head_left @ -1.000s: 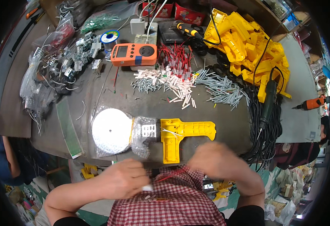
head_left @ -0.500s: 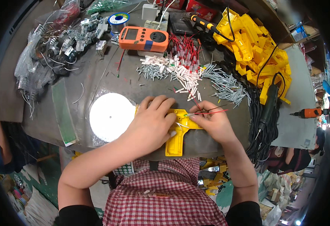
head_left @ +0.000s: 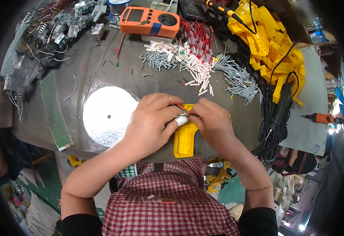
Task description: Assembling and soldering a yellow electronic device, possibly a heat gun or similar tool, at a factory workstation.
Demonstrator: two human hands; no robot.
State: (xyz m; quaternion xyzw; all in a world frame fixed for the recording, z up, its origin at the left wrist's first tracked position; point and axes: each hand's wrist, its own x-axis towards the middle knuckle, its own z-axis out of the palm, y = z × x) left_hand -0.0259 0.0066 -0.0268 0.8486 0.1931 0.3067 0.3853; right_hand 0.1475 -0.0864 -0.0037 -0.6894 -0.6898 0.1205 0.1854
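Observation:
A yellow pistol-shaped plastic housing half (head_left: 183, 145) lies at the table's front edge, its handle pointing toward me. Over its left part rests my left hand (head_left: 150, 120), fingers bent, with a white wrapping (head_left: 181, 120) on the thumb tip. Thin red and black wires (head_left: 178, 106) run from its fingers across the upper part of the housing. My right hand (head_left: 212, 121) is closed on the other side, its fingertips pinching at these wires close to the left thumb. Both hands hide most of the housing's upper part and the wire ends.
A bright white disc (head_left: 109, 117) lies left of my hands. Beyond are piles of screws (head_left: 242, 80), white sleeves (head_left: 197, 70) and red wires (head_left: 197, 35), plus an orange multimeter (head_left: 150, 21). Yellow housings (head_left: 272, 43) and a black-handled tool (head_left: 281, 106) with coiled cable stand right.
My right hand has moved left and closed in beside the left hand. The red and black wires, which stuck out to the right, now lie between both hands. The view has shifted slightly.

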